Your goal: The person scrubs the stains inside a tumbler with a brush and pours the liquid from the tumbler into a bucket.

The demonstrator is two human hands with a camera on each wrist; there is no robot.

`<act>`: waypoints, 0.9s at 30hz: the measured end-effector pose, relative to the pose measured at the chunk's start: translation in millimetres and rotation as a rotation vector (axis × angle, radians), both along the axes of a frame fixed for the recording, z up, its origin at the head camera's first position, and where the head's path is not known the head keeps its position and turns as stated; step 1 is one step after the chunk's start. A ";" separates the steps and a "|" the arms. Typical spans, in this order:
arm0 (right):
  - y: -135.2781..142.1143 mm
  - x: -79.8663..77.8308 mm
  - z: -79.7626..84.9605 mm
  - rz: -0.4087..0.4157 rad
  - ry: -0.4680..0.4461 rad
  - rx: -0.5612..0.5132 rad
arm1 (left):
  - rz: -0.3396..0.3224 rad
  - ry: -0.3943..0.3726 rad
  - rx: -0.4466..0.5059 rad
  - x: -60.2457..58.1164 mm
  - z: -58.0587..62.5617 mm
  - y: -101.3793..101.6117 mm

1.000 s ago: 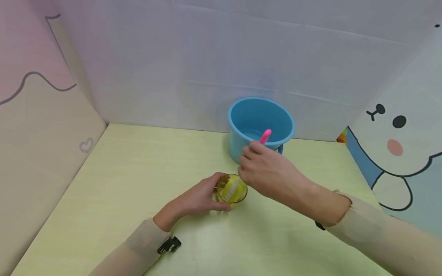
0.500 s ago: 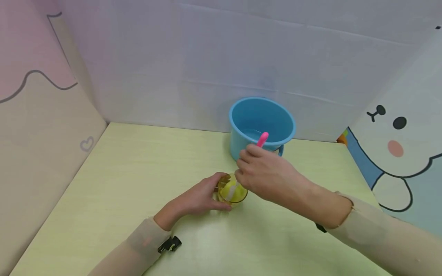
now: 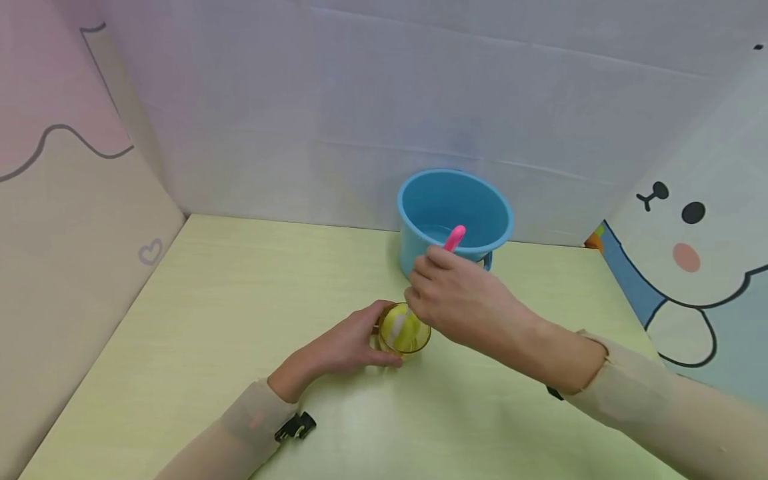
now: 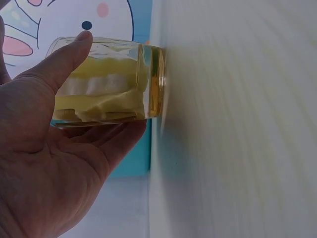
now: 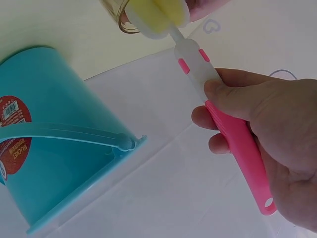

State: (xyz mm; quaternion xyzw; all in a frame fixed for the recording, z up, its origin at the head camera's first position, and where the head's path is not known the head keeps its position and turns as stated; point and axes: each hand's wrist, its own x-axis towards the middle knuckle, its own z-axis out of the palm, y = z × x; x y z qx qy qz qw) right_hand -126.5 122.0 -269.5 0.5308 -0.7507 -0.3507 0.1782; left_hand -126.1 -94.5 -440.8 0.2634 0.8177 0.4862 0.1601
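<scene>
My left hand [image 3: 351,340] holds an amber-tinted clear glass cup [image 4: 156,82] upright on the table, thumb on one side and fingers on the other. Inside the cup sits the yellow-and-white sponge head [image 3: 403,328] of a cup brush. The brush's pink and white handle [image 5: 237,144] slants up out of the cup, gripped by my right hand [image 3: 462,297]. In the right wrist view, thumb and fingers wrap the handle, and part of the sponge shows at the cup's mouth. From the head, my right hand hides most of the handle.
A blue bucket [image 3: 414,250] with a handle stands just behind the hands, against the white back wall [image 3: 270,133]. The pale yellow tabletop [image 3: 240,287] spreads around. Printed panels with cartoon pictures [image 3: 687,257] close off both sides.
My right hand has shifted slightly left with the brush. Between frames the sponge dips lower in the cup, then rises and turns a little. My left hand and the cup stay put.
</scene>
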 end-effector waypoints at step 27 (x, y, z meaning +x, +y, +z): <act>14.2 1.3 17.3 -0.043 -0.076 -0.047 | 0.010 0.002 -0.025 -0.5 0.2 -0.4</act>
